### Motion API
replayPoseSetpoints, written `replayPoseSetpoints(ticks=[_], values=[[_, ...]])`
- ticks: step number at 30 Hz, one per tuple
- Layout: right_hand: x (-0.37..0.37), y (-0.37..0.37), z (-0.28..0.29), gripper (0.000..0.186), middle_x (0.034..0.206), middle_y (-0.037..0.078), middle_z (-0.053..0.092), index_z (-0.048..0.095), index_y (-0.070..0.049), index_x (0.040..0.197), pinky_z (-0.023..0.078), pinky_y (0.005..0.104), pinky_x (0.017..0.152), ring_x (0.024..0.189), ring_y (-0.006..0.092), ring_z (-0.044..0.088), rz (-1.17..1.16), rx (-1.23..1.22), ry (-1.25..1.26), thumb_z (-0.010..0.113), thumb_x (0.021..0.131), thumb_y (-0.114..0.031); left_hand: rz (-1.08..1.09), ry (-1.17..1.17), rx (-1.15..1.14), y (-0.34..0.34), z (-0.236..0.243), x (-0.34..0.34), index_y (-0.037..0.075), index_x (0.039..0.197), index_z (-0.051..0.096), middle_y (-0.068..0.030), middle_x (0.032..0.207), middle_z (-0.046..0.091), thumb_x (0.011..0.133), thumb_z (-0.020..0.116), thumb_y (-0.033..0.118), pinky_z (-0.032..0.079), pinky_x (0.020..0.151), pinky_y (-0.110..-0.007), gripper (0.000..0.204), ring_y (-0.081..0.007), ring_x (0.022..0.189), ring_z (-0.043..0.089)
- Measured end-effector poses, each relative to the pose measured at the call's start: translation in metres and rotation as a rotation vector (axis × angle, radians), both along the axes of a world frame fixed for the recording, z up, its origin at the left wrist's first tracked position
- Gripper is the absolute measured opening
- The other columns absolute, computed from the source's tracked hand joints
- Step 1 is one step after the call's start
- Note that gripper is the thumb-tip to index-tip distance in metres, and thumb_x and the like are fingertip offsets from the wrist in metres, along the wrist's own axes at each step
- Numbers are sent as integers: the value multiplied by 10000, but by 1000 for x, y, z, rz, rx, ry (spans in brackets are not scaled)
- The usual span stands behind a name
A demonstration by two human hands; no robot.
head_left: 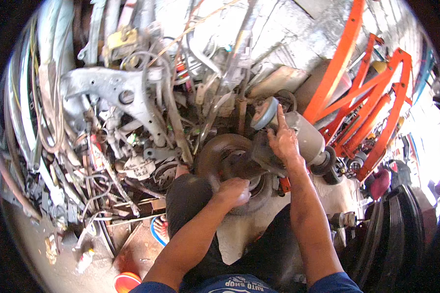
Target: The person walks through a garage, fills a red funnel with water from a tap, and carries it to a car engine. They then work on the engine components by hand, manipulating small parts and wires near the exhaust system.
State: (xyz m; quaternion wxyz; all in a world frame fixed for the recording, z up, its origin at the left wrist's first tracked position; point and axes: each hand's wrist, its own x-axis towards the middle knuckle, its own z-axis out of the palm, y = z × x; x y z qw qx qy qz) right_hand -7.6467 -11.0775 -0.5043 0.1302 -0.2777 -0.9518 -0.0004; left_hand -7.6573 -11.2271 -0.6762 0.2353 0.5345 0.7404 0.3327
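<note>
Between my knees lies a round brown tyre-like ring (208, 154) with a dark cylindrical part (242, 165) across its middle. My left hand (233, 192) is closed in front of that cylinder, at the ring's near side; a pale patch shows at its fingers, and what they hold is hidden. Farther right, my right hand (284, 140) lies over a dark blocky part (264, 150), its fingers bent down around it. The right index finger is stretched out, touching the edge of a blue-grey round disc (266, 113). A grey cylinder (302, 136) stands just right of this hand.
Metal car parts crowd the left, including a grey suspension arm (107, 88) and long tubes (22, 112). An orange metal frame (376, 97) stands at the right, above dark curved panels (393, 229). A red bucket (127, 282) sits at lower left, near my sandalled foot (160, 228).
</note>
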Motion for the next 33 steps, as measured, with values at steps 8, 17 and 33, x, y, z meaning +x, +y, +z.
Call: replayPoseSetpoints(ticks=[8, 17, 33], values=[[116, -84, -101, 432, 1076, 238, 691, 609, -95, 1283, 509, 518, 899, 1012, 418, 655, 297, -288, -554, 662, 859, -159, 563, -244, 696, -202, 43, -5, 58, 1202, 631, -147, 987, 709, 952, 623, 164, 558, 808, -398, 271, -268, 928, 700], [121, -80, -134, 385, 1125, 214, 695, 634, -2, 1218, 484, 458, 947, 1071, 370, 646, 262, -477, -161, 669, 927, -250, 1820, -167, -881, -623, -245, 232, -56, 1516, 275, -291, 1518, 372, 764, 758, 583, 281, 1178, -469, 1098, -406, 1457, 295], [134, -22, -128, 233, 918, 88, 697, 657, -25, 1119, 515, 302, 731, 812, 127, 640, 98, -1036, 301, 673, 912, -131, 1710, -800, -186, -646, -241, 234, 125, 1024, 602, -72, 777, 632, 757, 656, 94, 445, 339, -339, 274, -193, 454, 538]])
